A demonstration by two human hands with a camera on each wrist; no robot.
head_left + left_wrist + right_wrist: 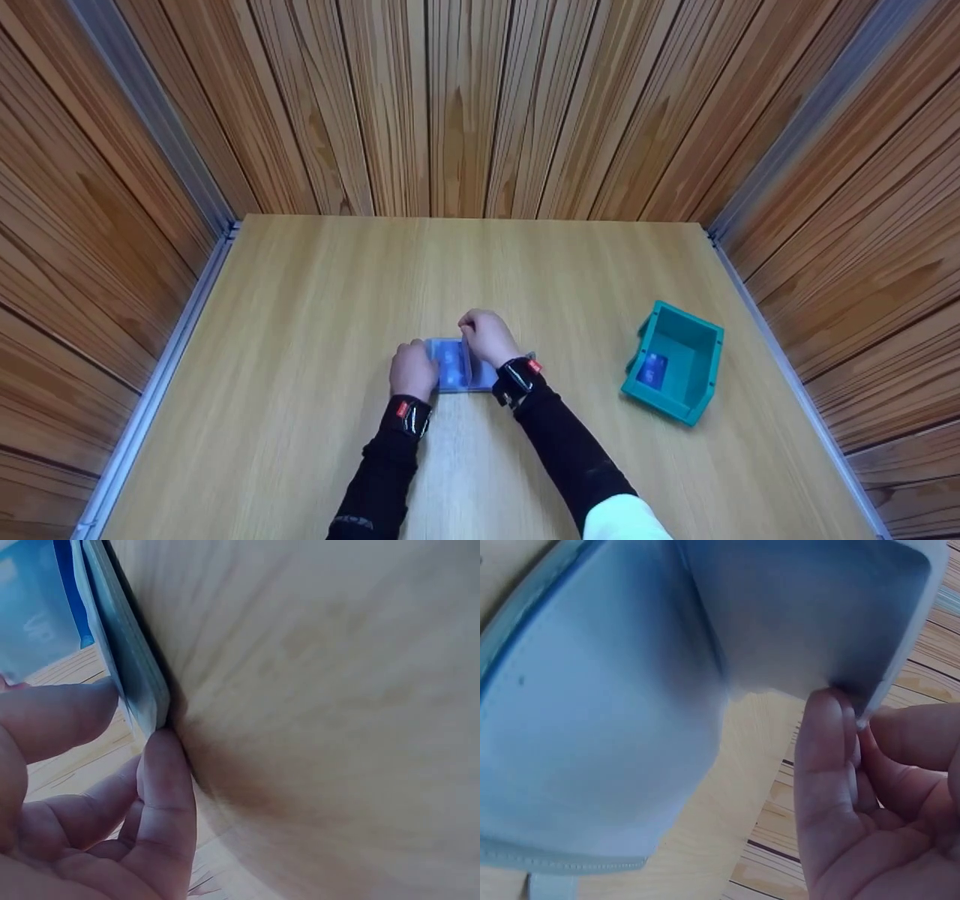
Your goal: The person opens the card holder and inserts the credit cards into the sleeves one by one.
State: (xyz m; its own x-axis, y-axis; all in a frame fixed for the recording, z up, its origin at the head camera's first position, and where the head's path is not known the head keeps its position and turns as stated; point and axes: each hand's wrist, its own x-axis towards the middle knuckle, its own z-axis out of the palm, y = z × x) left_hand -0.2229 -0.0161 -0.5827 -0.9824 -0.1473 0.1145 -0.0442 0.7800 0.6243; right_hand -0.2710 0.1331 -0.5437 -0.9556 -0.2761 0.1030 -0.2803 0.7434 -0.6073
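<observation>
A small blue-purple notebook (452,366) lies spread on the table in front of the person, one leaf (466,361) standing up near its middle. My left hand (414,370) is at its left side; in the left wrist view, thumb and fingers pinch the corner of its layered edge (139,664). With thumb and fingertips, my right hand (489,337) pinches the corner of the raised leaf (810,607). The right wrist view also shows a stitched border (570,864) and a short tab (551,886) on the notebook.
A teal plastic bin (709,367) stands on the right part of the table (315,300), with a small blue-purple item (652,370) inside. Wood-plank walls (457,112) and grey metal rails (161,390) enclose the table at the back and sides.
</observation>
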